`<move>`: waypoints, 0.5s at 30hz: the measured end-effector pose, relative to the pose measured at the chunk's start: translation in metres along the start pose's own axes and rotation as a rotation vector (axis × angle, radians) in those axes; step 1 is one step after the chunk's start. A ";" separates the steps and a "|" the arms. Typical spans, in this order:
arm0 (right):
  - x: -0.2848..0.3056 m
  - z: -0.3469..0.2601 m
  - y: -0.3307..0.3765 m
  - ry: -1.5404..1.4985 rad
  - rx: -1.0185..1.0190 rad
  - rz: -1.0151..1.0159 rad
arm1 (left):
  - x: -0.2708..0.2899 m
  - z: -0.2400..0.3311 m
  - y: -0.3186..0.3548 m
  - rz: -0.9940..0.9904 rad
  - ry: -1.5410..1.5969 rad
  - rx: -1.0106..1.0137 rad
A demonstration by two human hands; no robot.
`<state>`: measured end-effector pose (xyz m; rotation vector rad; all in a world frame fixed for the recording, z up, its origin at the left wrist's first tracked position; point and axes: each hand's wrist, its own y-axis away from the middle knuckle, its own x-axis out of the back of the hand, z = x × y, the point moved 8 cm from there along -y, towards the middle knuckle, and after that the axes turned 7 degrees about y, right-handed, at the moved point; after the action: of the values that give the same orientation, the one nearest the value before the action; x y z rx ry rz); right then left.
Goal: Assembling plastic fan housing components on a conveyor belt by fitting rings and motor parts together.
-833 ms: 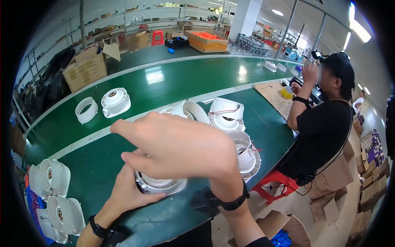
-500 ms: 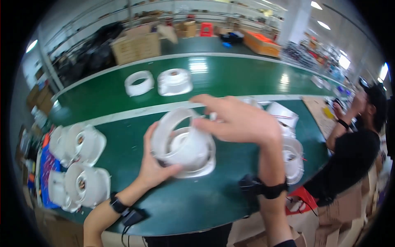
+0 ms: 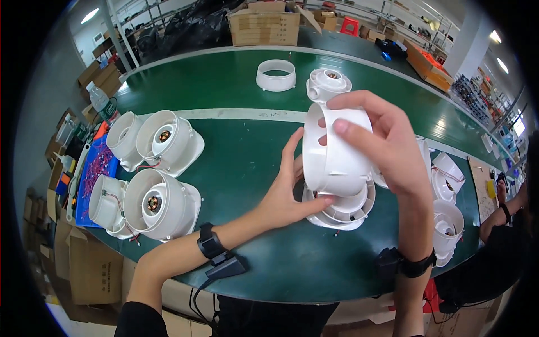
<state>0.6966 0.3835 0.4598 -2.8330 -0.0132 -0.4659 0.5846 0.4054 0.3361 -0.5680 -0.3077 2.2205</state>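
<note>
A white plastic ring [image 3: 342, 160] is tilted up in front of me, its opening toward the left. My right hand [image 3: 387, 140] grips its upper right wall, the thumb outside and fingers reaching inside. At the ring's lower left, my left hand [image 3: 281, 194] curls round its edge, the thumb across the bottom; some fingertips are hidden behind the ring. Directly below, a round white fan housing [image 3: 353, 216] with inner rings lies on the table, partly covered by the ring. Whether the two parts touch cannot be seen.
On the left stand several white fan housings [image 3: 163, 202], beside a blue tray [image 3: 98, 168] of thin wires and a water bottle [image 3: 101, 101]. Farther off lie another white ring [image 3: 276, 76] and a housing [image 3: 330, 84]. More housings [image 3: 448, 224] are at right, near a co-worker's arm [image 3: 508, 216].
My view has swung left, so the table things sit farther right. The ring is tipped more onto its side, its opening turned left; both hands stay on it.
</note>
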 end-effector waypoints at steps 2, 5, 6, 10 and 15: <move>0.001 -0.002 -0.002 -0.157 0.008 0.042 | 0.003 0.004 0.001 0.039 -0.134 -0.047; 0.025 -0.003 0.006 -0.456 -0.001 0.126 | -0.002 -0.005 0.001 -0.009 -0.252 -0.008; 0.023 -0.013 0.005 -0.600 0.055 0.010 | -0.004 -0.010 0.002 -0.074 -0.393 0.061; 0.044 -0.035 0.019 -0.720 0.162 0.154 | -0.008 0.011 0.003 -0.037 -0.712 -0.100; 0.094 -0.047 0.035 -0.890 0.390 0.070 | -0.004 0.034 0.002 0.015 -0.588 -0.200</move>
<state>0.7725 0.3342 0.5227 -2.4026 -0.1564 0.7452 0.5690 0.4002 0.3658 -0.0009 -0.8344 2.3469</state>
